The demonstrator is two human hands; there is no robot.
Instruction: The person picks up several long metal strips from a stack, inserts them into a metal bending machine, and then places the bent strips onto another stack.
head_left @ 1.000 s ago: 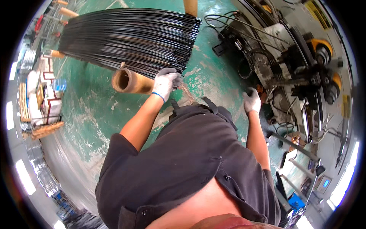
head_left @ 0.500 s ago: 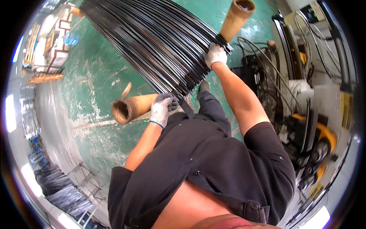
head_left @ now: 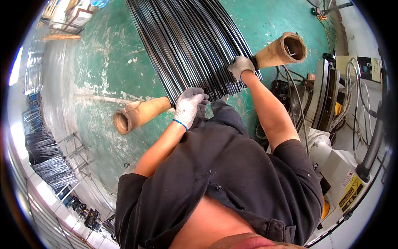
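Note:
A wide layer of long, thin black rods point(head_left: 195, 50) stretches away from me, its uneven near ends close to my waist. My left hand point(head_left: 190, 106), in a pale knitted glove with a grey palm and blue cuff edge, is closed at the near left corner of the rods. Its curled fingers hide whatever is in them. At the right edge, near the rod ends, my gloved right hand point(head_left: 241, 67) is closed on the outer rods; its fingertips are hidden. Brown cardboard tubes stick out on both sides under the rods, one left point(head_left: 145, 114) and one right point(head_left: 273, 53).
Green, scuffed floor point(head_left: 103, 128) lies around the rods. Close on my right stand a pale machine cabinet point(head_left: 342, 178) and hanging cables point(head_left: 354, 99). A metal rack point(head_left: 76, 151) and stacked dark and silvery lengths point(head_left: 52, 166) are at the far left.
The view has turned, so the rods now run more directly away from me. My left hand's fingers have curled in more. My right hand stays at the rods' right edge.

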